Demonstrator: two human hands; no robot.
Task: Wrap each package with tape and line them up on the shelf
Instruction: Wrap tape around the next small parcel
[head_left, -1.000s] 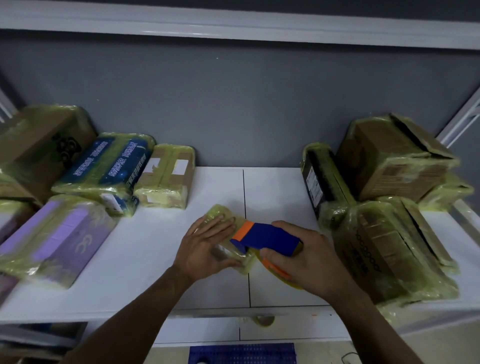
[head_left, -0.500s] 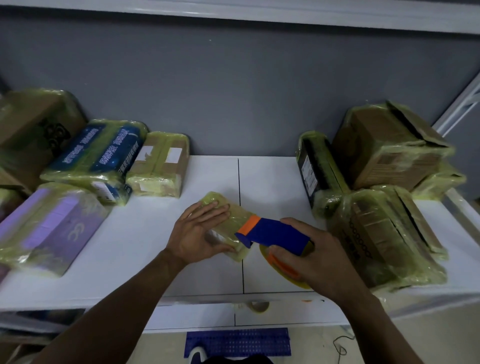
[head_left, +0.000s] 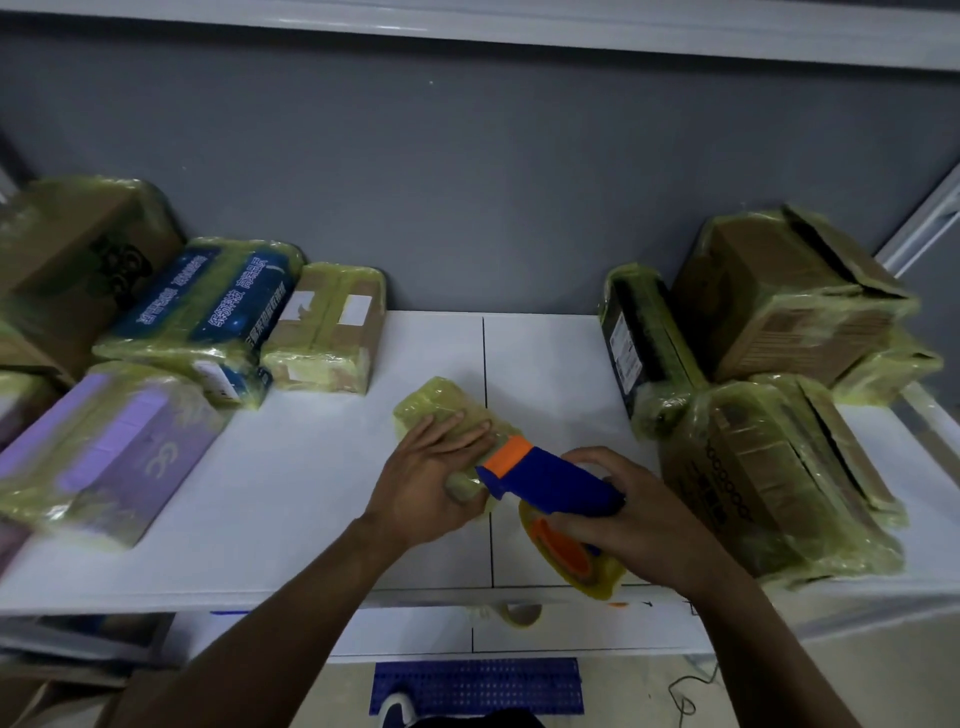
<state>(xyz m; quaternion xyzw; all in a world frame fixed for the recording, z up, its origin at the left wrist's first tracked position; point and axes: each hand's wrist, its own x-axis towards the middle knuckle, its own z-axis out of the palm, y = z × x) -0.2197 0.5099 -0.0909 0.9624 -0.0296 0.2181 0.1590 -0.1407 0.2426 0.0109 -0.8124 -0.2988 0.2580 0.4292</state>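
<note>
Holding package (head_left: 441, 402), left hand (head_left: 426, 483); right hand (head_left: 639, 525) grips tape dispenser (head_left: 550, 478).

Dim, greenish light (left edge blurred, corners bowed).

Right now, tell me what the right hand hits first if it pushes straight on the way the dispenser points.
The right hand would meet the small wrapped package first; the tape dispenser it grips seems to touch it with its orange nose. The left hand holding it lies beside that line.
</note>
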